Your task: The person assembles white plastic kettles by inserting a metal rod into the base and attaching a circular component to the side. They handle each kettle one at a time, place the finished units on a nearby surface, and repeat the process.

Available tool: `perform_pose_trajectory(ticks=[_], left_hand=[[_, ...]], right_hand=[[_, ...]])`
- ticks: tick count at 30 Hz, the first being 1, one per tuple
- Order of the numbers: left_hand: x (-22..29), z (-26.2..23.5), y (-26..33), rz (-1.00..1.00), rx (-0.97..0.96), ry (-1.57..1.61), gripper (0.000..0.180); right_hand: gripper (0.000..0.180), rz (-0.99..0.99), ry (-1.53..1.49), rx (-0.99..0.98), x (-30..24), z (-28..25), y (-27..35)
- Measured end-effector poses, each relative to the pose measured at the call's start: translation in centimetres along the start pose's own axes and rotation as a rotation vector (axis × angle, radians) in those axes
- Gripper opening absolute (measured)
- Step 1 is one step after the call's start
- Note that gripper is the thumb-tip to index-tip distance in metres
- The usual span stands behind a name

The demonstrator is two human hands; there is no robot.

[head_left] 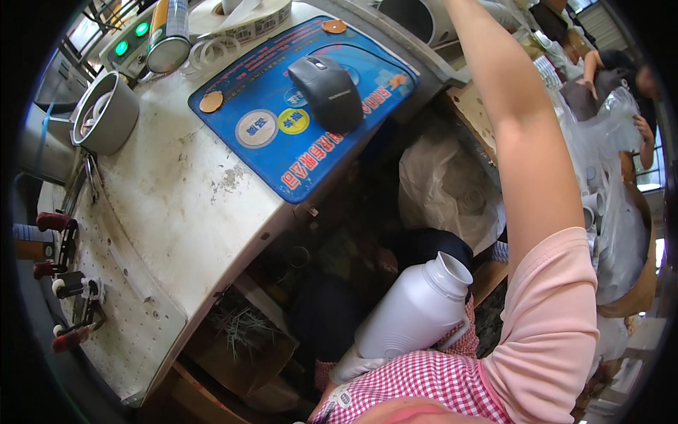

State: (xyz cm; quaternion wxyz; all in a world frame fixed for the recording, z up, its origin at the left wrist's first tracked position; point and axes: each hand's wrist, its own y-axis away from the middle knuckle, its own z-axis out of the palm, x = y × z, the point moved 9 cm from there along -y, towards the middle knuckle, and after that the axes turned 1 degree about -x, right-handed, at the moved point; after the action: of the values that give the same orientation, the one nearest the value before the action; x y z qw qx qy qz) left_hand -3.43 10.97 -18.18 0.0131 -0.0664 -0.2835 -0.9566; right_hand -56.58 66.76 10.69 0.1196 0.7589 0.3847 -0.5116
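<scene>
A white plastic jug [413, 311] with a pouring lip and a loop handle lies tilted across my lap, its open mouth toward the upper right. My left hand [357, 365], in a pale glove, grips the jug near its base; part of the fingers is hidden. My bare right arm stretches up past the top edge, so my right hand is out of the picture. Left of that arm, a black computer mouse [328, 92] rests on a blue printed mat [236, 124] at the worktable's corner.
The white worktable [176, 177] carries a spray can [169, 42], a label roll [265, 25], a grey round tub [116, 120] and red-handled toggle clamps [70, 283]. Beneath are a cardboard box [247, 360] and a plastic bag [448, 187]. Another person [614, 74] is at the far right.
</scene>
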Motion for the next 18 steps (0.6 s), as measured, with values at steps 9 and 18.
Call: perform_pose_trajectory(ticks=[9, 18], left_hand=[[0.6, -0.8, -1.3, -0.048, -0.013, 0.040, 0.082], [0.0, -0.8, -0.9, -0.075, -0.024, 0.014, 0.081]], right_hand=[[0.015, -0.008, 1.309, -0.144, 1.6, 8.1, -5.6], [0.037, -0.825, 1.144, -0.067, -4.6, 13.0, 2.3]])
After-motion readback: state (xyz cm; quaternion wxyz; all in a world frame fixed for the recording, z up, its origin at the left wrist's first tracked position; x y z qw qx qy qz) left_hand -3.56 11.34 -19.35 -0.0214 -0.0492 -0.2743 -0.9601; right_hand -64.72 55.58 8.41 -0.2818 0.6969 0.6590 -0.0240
